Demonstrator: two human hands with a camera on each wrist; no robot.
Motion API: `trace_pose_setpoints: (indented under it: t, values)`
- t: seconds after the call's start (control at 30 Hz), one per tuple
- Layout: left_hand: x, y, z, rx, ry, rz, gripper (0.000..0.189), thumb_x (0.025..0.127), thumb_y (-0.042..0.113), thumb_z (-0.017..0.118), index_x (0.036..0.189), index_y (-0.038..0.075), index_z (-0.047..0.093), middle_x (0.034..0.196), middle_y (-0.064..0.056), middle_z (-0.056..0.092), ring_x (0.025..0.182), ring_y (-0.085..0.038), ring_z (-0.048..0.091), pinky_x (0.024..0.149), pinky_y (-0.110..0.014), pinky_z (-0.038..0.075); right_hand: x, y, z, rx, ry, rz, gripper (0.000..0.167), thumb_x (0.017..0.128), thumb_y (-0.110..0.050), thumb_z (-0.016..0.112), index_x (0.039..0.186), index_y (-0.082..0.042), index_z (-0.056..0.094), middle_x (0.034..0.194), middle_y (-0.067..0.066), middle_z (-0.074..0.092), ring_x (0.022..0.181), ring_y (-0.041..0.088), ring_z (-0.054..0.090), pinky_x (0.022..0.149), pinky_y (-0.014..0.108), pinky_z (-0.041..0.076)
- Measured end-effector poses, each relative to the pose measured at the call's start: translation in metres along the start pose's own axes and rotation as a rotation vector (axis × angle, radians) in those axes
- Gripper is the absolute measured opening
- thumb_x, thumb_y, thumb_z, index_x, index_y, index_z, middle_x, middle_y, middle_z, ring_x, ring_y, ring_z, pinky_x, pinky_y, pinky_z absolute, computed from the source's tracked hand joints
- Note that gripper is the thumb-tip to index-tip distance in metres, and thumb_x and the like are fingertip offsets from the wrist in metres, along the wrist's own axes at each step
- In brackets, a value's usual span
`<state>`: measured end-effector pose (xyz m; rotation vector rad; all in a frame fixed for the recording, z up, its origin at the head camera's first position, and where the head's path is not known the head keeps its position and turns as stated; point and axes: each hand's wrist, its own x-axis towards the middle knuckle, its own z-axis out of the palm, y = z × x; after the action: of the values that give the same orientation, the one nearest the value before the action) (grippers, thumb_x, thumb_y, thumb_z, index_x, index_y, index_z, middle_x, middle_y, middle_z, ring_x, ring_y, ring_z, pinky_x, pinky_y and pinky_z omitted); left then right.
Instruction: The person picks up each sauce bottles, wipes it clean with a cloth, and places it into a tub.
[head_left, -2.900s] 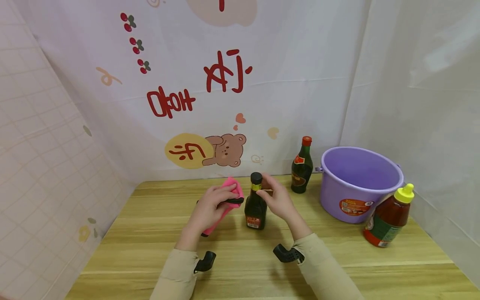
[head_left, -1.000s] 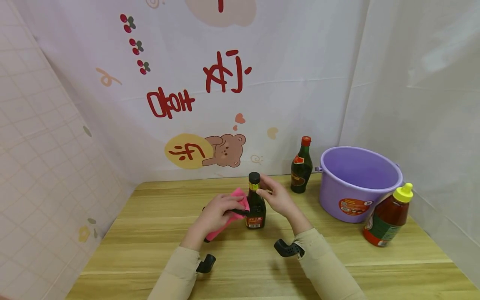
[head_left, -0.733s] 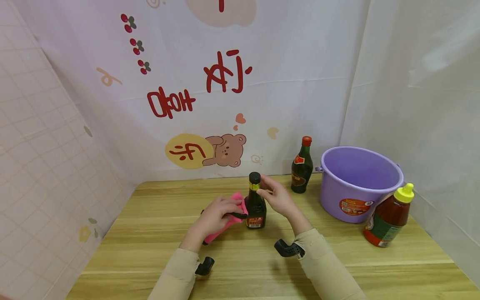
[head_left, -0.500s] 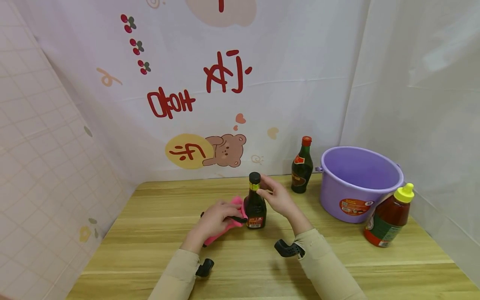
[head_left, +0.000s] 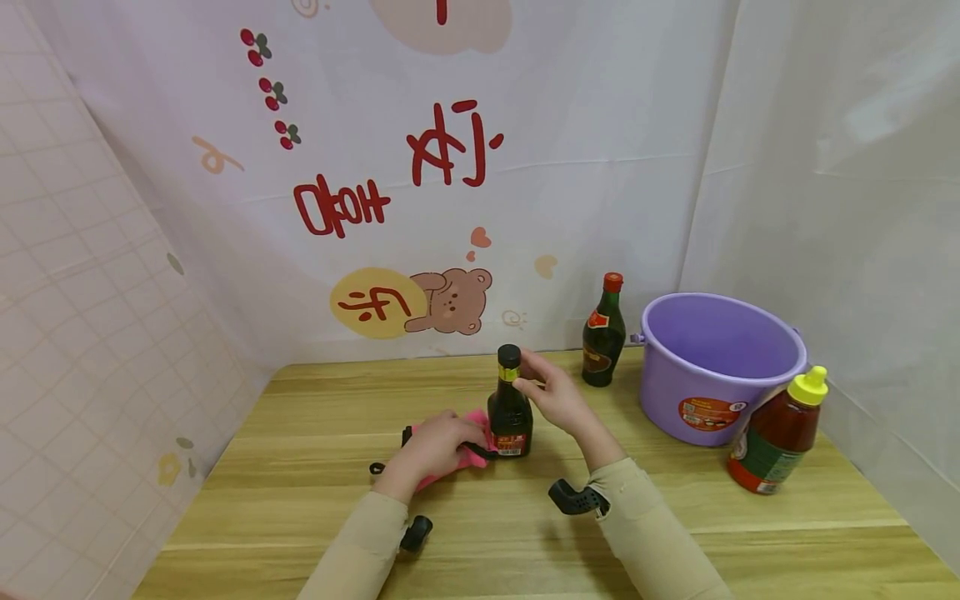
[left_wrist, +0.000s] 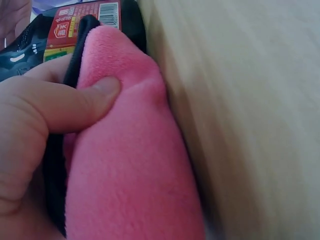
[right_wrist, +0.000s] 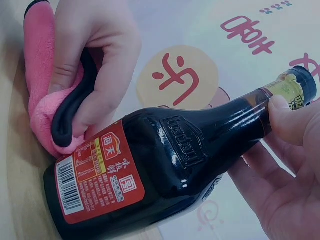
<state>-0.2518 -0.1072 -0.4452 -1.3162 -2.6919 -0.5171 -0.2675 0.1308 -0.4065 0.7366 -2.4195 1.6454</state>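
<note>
A dark sauce bottle point(head_left: 510, 410) with a black cap, yellow neck band and red label stands upright on the wooden table. My right hand point(head_left: 553, 395) holds it by the neck, thumb in front and fingers behind, as the right wrist view shows. My left hand point(head_left: 438, 446) pinches a folded pink cloth point(left_wrist: 132, 150) with black edging. In the right wrist view the cloth point(right_wrist: 47, 112) lies against the lower side of the bottle point(right_wrist: 165, 160), at the label's edge. The left thumb presses on the pink face of the cloth in the left wrist view.
Behind and right stands a green bottle point(head_left: 603, 333) with a red cap. A purple bucket point(head_left: 678, 379) is to its right, and a red sauce bottle point(head_left: 776, 437) with a yellow cap stands in front of the bucket. A printed white curtain point(head_left: 585, 125) backs the table point(head_left: 525, 542).
My left hand has moved the cloth from beside the bottle's upper part down along its left side to near the base. The right hand keeps its hold on the neck.
</note>
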Motion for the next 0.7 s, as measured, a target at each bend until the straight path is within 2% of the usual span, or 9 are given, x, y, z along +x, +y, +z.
trace_pose_setpoints:
  t: [0.17, 0.33, 0.43, 0.53, 0.7]
  values:
    - [0.001, 0.004, -0.003, 0.019, -0.033, -0.037, 0.009, 0.087, 0.020, 0.077, 0.096, 0.019, 0.078, 0.092, 0.012, 0.072, 0.078, -0.012, 0.059, 0.078, -0.034, 0.046, 0.001, 0.000, 0.000, 0.002, 0.001, 0.009, 0.050, 0.097, -0.004, 0.061, 0.146, -0.008, 0.049, 0.124, 0.017, 0.064, 0.116, 0.034, 0.059, 0.104, 0.057, 0.040]
    - [-0.004, 0.001, -0.006, 0.020, -0.026, -0.043, 0.014, 0.089, 0.016, 0.075, 0.102, 0.020, 0.078, 0.098, 0.011, 0.073, 0.087, -0.013, 0.066, 0.091, -0.041, 0.048, 0.001, 0.001, 0.001, -0.001, -0.002, 0.007, 0.050, 0.097, -0.003, 0.061, 0.146, -0.007, 0.048, 0.125, 0.017, 0.064, 0.116, 0.034, 0.059, 0.104, 0.057, 0.040]
    - [-0.008, -0.003, -0.012, 0.033, 0.028, -0.062, 0.018, 0.087, 0.010, 0.076, 0.102, 0.021, 0.076, 0.098, 0.011, 0.072, 0.089, -0.014, 0.066, 0.093, -0.044, 0.048, 0.000, 0.001, 0.001, -0.006, -0.002, 0.004, 0.051, 0.097, -0.003, 0.061, 0.146, -0.006, 0.048, 0.124, 0.017, 0.064, 0.115, 0.033, 0.059, 0.103, 0.056, 0.040]
    - [-0.010, -0.005, -0.021, 0.044, 0.114, -0.093, 0.019, 0.086, 0.009, 0.077, 0.100, 0.022, 0.074, 0.100, 0.010, 0.070, 0.092, -0.016, 0.065, 0.093, -0.043, 0.047, 0.000, 0.001, 0.001, -0.005, -0.001, 0.006, 0.050, 0.097, -0.003, 0.061, 0.146, -0.006, 0.048, 0.125, 0.018, 0.064, 0.116, 0.034, 0.059, 0.103, 0.056, 0.041]
    - [-0.008, -0.001, -0.040, 0.031, 0.275, -0.132, 0.023, 0.085, 0.010, 0.078, 0.106, 0.021, 0.074, 0.116, 0.004, 0.070, 0.103, -0.026, 0.062, 0.085, -0.045, 0.051, 0.000, 0.001, 0.000, -0.006, -0.001, 0.019, 0.051, 0.098, -0.005, 0.061, 0.146, -0.005, 0.047, 0.126, 0.018, 0.063, 0.117, 0.034, 0.058, 0.102, 0.056, 0.042]
